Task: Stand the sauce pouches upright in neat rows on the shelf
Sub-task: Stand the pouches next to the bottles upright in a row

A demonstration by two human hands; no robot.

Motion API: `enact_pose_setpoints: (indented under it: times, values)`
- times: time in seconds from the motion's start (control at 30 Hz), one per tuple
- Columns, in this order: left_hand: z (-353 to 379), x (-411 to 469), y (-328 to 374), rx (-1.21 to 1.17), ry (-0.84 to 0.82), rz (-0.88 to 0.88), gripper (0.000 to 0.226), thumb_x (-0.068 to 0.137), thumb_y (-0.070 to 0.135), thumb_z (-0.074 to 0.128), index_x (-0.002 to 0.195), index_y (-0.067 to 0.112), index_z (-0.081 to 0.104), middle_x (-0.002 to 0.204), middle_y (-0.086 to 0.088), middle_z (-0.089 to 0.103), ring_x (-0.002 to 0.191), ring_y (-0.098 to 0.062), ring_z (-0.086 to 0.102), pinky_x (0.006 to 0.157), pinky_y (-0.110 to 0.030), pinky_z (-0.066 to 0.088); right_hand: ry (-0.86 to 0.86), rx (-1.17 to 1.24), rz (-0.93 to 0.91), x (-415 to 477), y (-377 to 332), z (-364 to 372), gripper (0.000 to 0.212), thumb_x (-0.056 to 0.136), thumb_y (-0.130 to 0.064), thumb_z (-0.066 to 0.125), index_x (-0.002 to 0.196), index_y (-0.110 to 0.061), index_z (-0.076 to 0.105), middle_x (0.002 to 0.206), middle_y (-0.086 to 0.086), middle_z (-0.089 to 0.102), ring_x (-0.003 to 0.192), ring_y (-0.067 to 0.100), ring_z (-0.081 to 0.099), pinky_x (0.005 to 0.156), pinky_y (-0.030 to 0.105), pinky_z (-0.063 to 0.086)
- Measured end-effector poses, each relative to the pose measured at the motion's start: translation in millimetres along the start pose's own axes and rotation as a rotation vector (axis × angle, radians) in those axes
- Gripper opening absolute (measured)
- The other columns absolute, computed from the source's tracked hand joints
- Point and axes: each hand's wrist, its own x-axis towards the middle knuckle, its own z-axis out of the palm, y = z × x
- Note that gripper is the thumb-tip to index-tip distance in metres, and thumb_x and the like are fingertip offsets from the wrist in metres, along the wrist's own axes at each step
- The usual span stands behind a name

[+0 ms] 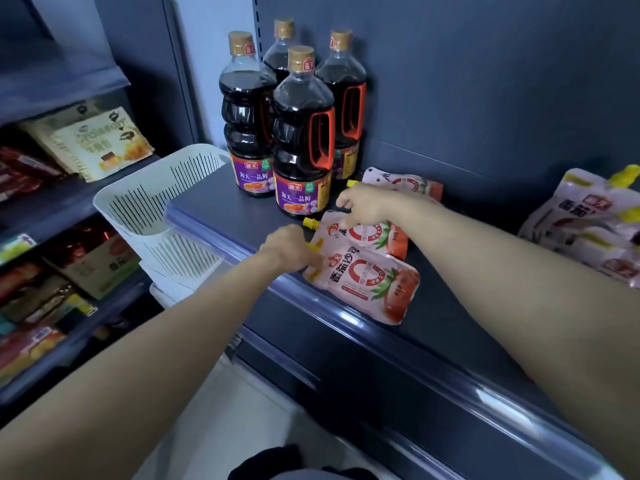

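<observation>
Three white and red sauce pouches with yellow spouts lie flat on the dark shelf [214,199]. The nearest pouch [370,285] rests at the shelf's front edge. My left hand [289,247] pinches its top corner by the spout. Behind it lies a second pouch [367,233], and my right hand [363,204] presses fingers on its upper edge. A third pouch [405,183] lies flat farther back, partly hidden by my right hand. A heap of several more pouches [588,223] sits at the far right of the shelf.
Several tall soy sauce bottles [303,133] stand at the shelf's back left, close to the pouches. A white slotted plastic basket [156,206] hangs off the shelf's left end. Snack packets [93,143] fill the shelves on the left. The shelf's front lip [398,344] runs diagonally.
</observation>
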Motion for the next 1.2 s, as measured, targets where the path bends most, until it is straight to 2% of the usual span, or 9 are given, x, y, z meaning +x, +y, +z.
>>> enact_pose_setpoints:
  times: [0.13, 0.33, 0.4, 0.47, 0.53, 0.77, 1.0, 1.07, 1.2]
  values:
    - [-1, 8, 0, -0.023, -0.002, 0.023, 0.039, 0.069, 0.034, 0.078, 0.064, 0.014, 0.044, 0.064, 0.002, 0.046, 0.056, -0.014, 0.042, 0.047, -0.026, 0.031, -0.062, -0.046, 0.02, 16, -3, 5, 0.053, 0.087, -0.022, 0.064, 0.131, 0.003, 0.049, 0.136, 0.019, 0.052, 0.122, 0.035, 0.053, 0.102, 0.044, 0.047]
    - [-2, 13, -2, -0.185, -0.015, 0.069, 0.037, 0.068, 0.022, 0.078, 0.065, 0.019, 0.041, 0.071, 0.004, 0.046, 0.06, -0.009, 0.038, 0.05, -0.022, 0.03, -0.071, -0.024, 0.034, 31, -4, 7, 0.051, 0.081, -0.013, 0.068, 0.128, -0.001, 0.053, 0.129, 0.014, 0.057, 0.114, 0.03, 0.058, 0.094, 0.039, 0.053]
    - [-4, 12, -2, -0.236, -0.015, 0.078, 0.035, 0.069, 0.019, 0.077, 0.068, 0.017, 0.041, 0.072, 0.003, 0.045, 0.062, -0.012, 0.039, 0.051, -0.023, 0.031, -0.077, 0.018, 0.02, 31, -4, 3, 0.04, 0.078, -0.013, 0.071, 0.115, 0.0, 0.06, 0.109, 0.012, 0.063, 0.097, 0.027, 0.061, 0.076, 0.034, 0.055]
    - [-6, 10, 0, -0.289, -0.012, 0.096, 0.033, 0.071, 0.017, 0.075, 0.072, 0.016, 0.042, 0.071, 0.003, 0.046, 0.063, -0.013, 0.041, 0.052, -0.023, 0.033, -0.057, 0.079, 0.01, 27, 0, -4, 0.017, 0.075, -0.011, 0.073, 0.083, -0.005, 0.059, 0.079, 0.006, 0.053, 0.07, 0.019, 0.049, 0.053, 0.025, 0.039]
    - [-8, 7, 6, -0.364, -0.007, 0.125, 0.033, 0.071, 0.017, 0.076, 0.074, 0.017, 0.043, 0.073, 0.002, 0.049, 0.065, -0.013, 0.045, 0.057, -0.024, 0.041, -0.019, 0.152, 0.009, 20, 8, -13, 0.032, 0.073, -0.008, 0.074, 0.062, -0.014, 0.045, 0.065, -0.001, 0.04, 0.058, 0.014, 0.036, 0.047, 0.024, 0.029]
    - [-21, -21, 50, -0.441, 0.105, 0.296, 0.034, 0.07, 0.012, 0.078, 0.078, 0.015, 0.045, 0.068, -0.001, 0.052, 0.061, -0.015, 0.045, 0.053, -0.025, 0.038, 0.149, 0.23, 0.031, -35, 43, -53, 0.024, 0.068, -0.005, 0.078, 0.084, -0.015, 0.063, 0.068, 0.001, 0.054, 0.058, 0.015, 0.047, 0.052, 0.021, 0.035]
    - [-23, -51, 100, -0.43, 0.126, 0.51, 0.039, 0.072, 0.006, 0.076, 0.07, 0.019, 0.039, 0.055, 0.005, 0.055, 0.048, -0.007, 0.047, 0.043, -0.017, 0.039, 0.169, 0.187, 0.106, -97, 77, -78, 0.026, 0.071, 0.002, 0.076, 0.068, -0.017, 0.058, 0.061, -0.001, 0.053, 0.053, 0.01, 0.049, 0.046, 0.019, 0.037]
    - [-18, -58, 111, -0.433, 0.123, 0.554, 0.038, 0.073, 0.003, 0.074, 0.069, 0.018, 0.039, 0.045, 0.012, 0.059, 0.043, 0.005, 0.052, 0.04, -0.01, 0.037, 0.183, 0.218, 0.12, -107, 83, -78, 0.029, 0.072, 0.003, 0.075, 0.063, -0.016, 0.055, 0.061, 0.001, 0.051, 0.053, 0.011, 0.049, 0.047, 0.02, 0.042]
    - [-8, -70, 127, -0.42, 0.108, 0.603, 0.036, 0.073, 0.011, 0.076, 0.07, 0.017, 0.041, 0.045, 0.012, 0.058, 0.038, 0.008, 0.048, 0.037, -0.009, 0.034, 0.136, 0.218, 0.146, -124, 94, -75, 0.025, 0.072, 0.006, 0.072, 0.062, -0.009, 0.053, 0.061, 0.008, 0.05, 0.058, 0.02, 0.052, 0.064, 0.034, 0.056]
